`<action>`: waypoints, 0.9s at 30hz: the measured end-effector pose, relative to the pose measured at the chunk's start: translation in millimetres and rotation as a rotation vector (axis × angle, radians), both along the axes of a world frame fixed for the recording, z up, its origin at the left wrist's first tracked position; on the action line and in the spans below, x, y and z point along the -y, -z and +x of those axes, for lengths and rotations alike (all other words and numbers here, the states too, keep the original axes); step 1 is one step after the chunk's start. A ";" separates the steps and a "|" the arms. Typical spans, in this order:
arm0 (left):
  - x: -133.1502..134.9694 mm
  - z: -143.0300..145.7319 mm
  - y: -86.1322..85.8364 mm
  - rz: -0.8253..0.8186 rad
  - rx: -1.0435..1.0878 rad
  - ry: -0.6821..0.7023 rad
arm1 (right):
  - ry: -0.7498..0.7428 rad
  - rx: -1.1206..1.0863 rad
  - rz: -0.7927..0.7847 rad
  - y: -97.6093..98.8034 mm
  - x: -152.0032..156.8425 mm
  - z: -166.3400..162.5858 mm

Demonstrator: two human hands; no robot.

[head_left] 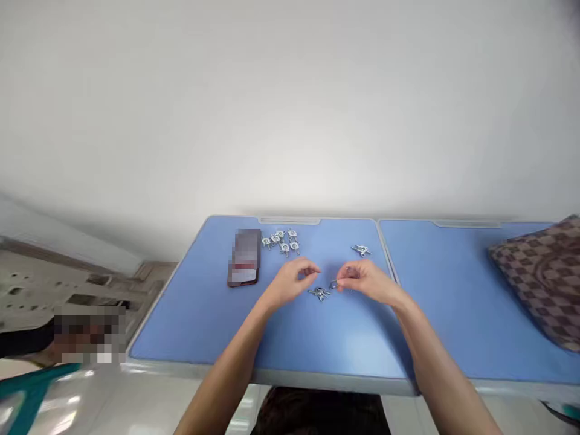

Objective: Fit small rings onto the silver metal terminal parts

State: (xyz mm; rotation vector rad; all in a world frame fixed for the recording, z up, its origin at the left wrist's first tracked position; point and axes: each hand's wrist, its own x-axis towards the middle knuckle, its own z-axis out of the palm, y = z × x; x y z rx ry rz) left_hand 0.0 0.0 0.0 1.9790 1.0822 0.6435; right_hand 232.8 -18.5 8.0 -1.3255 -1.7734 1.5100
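Inward of the worktop's (194, 341) near edge, we locate the metal fitting (321, 293) lying crosswise between our left hand (287, 281), loosely spread and empty, and our nearer right hand (368, 281), pinching a small ring (333, 284).

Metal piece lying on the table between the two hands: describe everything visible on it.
The metal piece is small and silvery, with a rounded middle and a few short arms sticking out; finer detail is too small to read. It looks like shiny metal. It lies on the blue tabletop, just nearer the wearer than the left hand's fingertips. The ring-like item pinched by the right hand is close by; whether they touch is unclear.
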 end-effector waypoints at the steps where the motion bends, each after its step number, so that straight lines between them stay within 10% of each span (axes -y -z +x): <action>1: 1.2 -3.4 -0.2 -0.006 -0.028 0.027 | -0.028 0.007 -0.014 3.0 -1.3 0.7; 27: 23.3 4.5 3.2 0.046 -0.277 0.142 | -0.082 0.059 -0.045 18.1 -3.6 -12.1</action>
